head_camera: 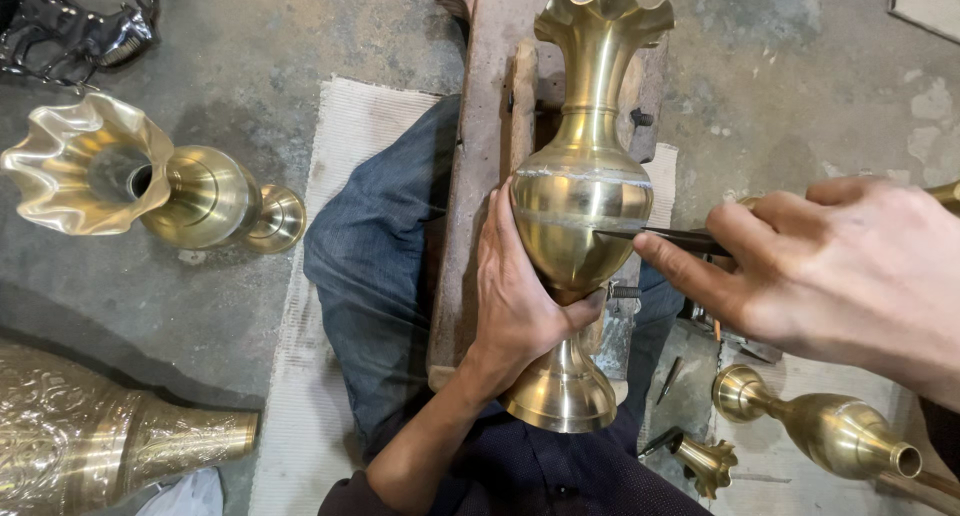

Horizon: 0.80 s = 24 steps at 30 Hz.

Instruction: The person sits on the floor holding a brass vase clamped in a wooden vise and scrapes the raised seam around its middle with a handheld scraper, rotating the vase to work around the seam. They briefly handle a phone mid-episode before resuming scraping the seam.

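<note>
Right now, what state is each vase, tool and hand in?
Brass vase: lying on the wooden block, gripped at its belly.
Left hand: wrapped around that vase.
Right hand: pinching a dark pointed tool, tip on the vase.
Fluted vase: lying on the floor.
Small vase: lying on its side.
Engraved vase: lying, partly out of view.

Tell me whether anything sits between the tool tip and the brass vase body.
Nothing visible does. The right hand holds a dark pointed tool whose tip meets the brass vase at its belly. The left hand cups the vase's other side, away from the tip.
</note>
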### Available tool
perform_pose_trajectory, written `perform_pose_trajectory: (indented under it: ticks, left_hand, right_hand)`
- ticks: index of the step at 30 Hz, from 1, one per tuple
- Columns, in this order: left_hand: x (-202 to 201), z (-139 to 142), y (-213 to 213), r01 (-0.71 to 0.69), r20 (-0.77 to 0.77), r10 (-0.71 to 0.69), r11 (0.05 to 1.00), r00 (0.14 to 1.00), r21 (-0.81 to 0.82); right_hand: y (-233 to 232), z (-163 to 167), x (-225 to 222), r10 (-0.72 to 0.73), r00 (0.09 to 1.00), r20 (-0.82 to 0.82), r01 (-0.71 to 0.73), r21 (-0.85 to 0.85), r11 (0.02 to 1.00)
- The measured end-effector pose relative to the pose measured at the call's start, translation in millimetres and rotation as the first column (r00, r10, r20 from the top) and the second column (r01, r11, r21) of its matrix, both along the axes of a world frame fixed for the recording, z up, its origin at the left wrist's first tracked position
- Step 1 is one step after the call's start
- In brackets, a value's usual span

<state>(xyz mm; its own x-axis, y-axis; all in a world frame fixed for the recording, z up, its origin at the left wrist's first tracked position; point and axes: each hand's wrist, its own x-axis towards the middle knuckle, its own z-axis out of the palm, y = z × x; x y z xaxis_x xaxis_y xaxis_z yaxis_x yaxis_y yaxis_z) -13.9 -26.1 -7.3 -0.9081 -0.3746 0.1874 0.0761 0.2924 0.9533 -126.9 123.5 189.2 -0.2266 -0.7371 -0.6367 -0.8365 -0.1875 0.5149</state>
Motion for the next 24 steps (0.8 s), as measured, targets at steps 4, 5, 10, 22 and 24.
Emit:
perform_pose_trajectory:
  ticks: [4, 5, 10, 22, 24]
  left_hand:
    - [-0.4, -1.1, -0.6, 0.014, 0.015, -0.014, 1.000, 1.000, -0.002]
    - [-0.2, -1.1, 0.0, 0.015, 0.023, -0.015, 1.000, 1.000, -0.005]
    - [0.4, -1.6, 1.6, 0.006, 0.028, -0.005, 1.000, 1.000, -0.011]
    - [-6.3, -7.1, 11.2, -0.029, 0.048, 0.031, 0.999, 0.998, -0.032]
    - [-8.2, -4.4, 15.9, -0.016, 0.058, 0.018, 1.000, 0.998, -0.023]
  right_hand:
    - [-1.3, 1.8, -0.6, -0.109, 0.994, 0.012, 0.108, 0.040, 0.993]
    - [-0.3, 1.7, -1.1, -0.143, 0.990, 0.013, 0.142, 0.060, 0.988]
    - [16.2, -5.1, -4.5, -0.204, 0.979, 0.028, 0.203, 0.041, 0.978]
    - [79.7, -39.8, -1.1, -0.225, 0.919, 0.325, 0.357, -0.437, 0.826]
    - [84.2, -41.4, 1.1, -0.177, 0.895, 0.410, 0.382, -0.499, 0.778]
